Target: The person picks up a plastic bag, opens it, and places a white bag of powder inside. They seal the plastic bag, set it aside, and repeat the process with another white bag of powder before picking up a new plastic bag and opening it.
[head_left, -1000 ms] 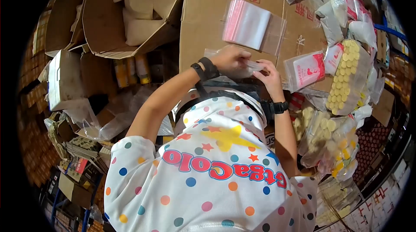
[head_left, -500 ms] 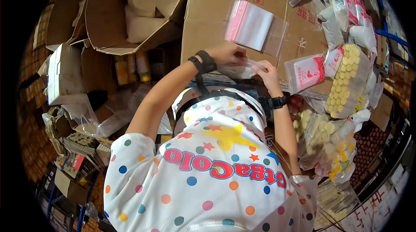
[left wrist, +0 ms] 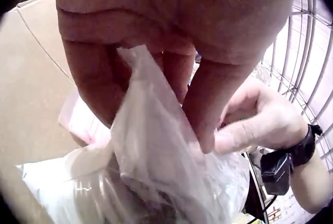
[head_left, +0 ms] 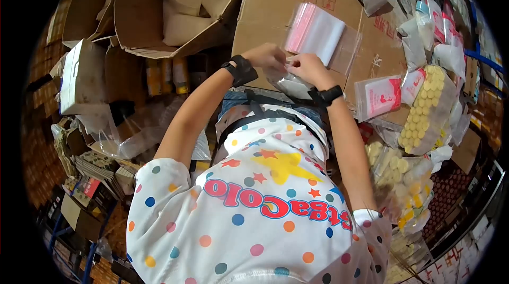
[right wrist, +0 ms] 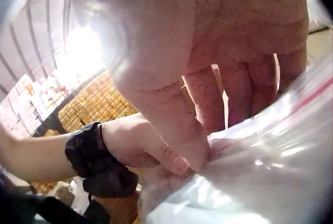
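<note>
A clear plastic zip bag (head_left: pixel 290 83) with something pale inside is between both hands, low over the near edge of the cardboard. My left hand (head_left: pixel 269 56) pinches the bag's upper edge between curled fingers and thumb. Close beside it, my right hand (head_left: pixel 312 69) grips the same edge, thumb and fingertips together. In the left wrist view the plastic (left wrist: pixel 151 135) bunches up under the fingers. A red line runs along the bag's edge (right wrist: pixel 307 104) in the right wrist view. Just beyond the hands lies a stack of flat clear bags with pink edges (head_left: pixel 318 29).
A cardboard box top (head_left: pixel 265 19) serves as the work surface. At the left, an open carton (head_left: pixel 135 24) holds pale filled bags. To the right are pink-and-white packets (head_left: pixel 380 96), a bag of yellow discs (head_left: pixel 424 109) and several white bags (head_left: pixel 413 40).
The right hand has moved left along the bag's edge until it is beside the left hand. The bag now hangs more openly visible below them. The head view has shifted slightly.
</note>
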`<action>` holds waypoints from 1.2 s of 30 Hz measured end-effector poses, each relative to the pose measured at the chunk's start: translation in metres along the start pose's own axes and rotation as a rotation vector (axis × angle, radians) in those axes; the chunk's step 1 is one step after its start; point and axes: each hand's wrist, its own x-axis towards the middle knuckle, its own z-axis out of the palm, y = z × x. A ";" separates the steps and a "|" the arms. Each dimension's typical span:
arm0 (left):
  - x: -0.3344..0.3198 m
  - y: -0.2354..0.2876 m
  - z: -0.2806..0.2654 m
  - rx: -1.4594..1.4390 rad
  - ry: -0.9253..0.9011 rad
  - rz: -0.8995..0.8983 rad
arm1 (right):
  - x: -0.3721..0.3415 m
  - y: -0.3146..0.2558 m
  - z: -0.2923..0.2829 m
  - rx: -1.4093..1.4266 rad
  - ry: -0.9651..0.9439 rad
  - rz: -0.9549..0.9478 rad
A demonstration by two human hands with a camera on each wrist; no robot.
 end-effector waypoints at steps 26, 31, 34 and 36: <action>-0.020 -0.017 0.004 0.052 0.226 0.023 | -0.036 0.033 -0.025 0.377 -0.134 0.164; -0.020 -0.021 0.005 -0.086 0.191 -0.064 | -0.077 0.057 -0.044 0.555 -0.059 0.207; -0.019 -0.020 0.005 -0.139 0.178 -0.093 | -0.094 0.074 -0.047 0.511 0.006 0.210; -0.021 -0.020 0.008 -0.162 0.181 -0.091 | -0.104 0.087 -0.048 0.560 0.035 0.248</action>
